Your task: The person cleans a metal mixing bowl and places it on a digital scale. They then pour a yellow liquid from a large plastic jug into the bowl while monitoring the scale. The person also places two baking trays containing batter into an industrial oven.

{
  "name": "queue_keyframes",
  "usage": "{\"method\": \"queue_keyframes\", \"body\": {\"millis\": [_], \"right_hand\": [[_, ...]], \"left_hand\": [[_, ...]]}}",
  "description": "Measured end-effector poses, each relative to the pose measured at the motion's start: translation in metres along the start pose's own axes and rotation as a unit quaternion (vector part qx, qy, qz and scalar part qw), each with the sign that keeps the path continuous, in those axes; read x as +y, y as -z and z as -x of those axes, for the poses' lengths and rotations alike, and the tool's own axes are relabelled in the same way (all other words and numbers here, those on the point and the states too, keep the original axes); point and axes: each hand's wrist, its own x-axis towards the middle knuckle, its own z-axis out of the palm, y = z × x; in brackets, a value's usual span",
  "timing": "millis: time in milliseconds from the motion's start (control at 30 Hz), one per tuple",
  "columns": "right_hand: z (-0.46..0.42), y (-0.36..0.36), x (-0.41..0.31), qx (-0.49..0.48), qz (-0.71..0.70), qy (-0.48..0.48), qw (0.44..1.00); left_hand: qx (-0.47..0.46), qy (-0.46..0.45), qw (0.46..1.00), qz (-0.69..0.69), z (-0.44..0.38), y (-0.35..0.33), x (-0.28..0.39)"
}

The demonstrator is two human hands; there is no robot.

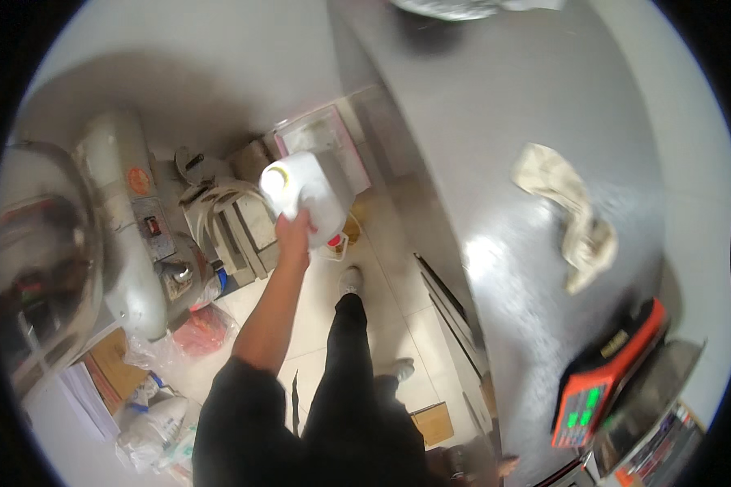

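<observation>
My left hand (295,234) grips the handle of a white plastic jug (323,192). The jug is held tilted above the floor, and the yellow-ringed neck faces up to the left. Its contents cannot be made out. At the bottom edge of the picture, some fingers of what looks like my right hand (509,466) show beside the steel worktop (512,353). The rest of that hand is hidden, so its grip cannot be judged. On the worktop lies a crumpled cream cloth (575,219).
An orange digital scale (609,377) with lit green digits stands on the worktop. A large mixing machine (128,243) is on the left. Below it are a red plastic bag (204,329) and a white sack (155,429). A cardboard box (432,423) sits on the tiled floor (390,310).
</observation>
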Motion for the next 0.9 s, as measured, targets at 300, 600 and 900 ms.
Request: {"method": "queue_keyframes", "body": {"millis": [300, 600, 900], "right_hand": [[-0.062, -0.084, 0.052, -0.032, -0.264, 0.273, 0.924], [0.052, 0.118, 0.143, -0.305, -0.629, 0.473, 0.537], [0.049, 0.183, 0.233, 0.037, -0.676, 0.526, 0.514]], "left_hand": [[-0.328, -0.095, 0.793, -0.505, 0.363, 0.026, 0.229], [-0.606, -0.102, 0.579, -0.536, 0.634, -0.023, 0.201], [-0.762, -0.135, 0.572, -0.271, 0.779, -0.103, 0.002]]}}
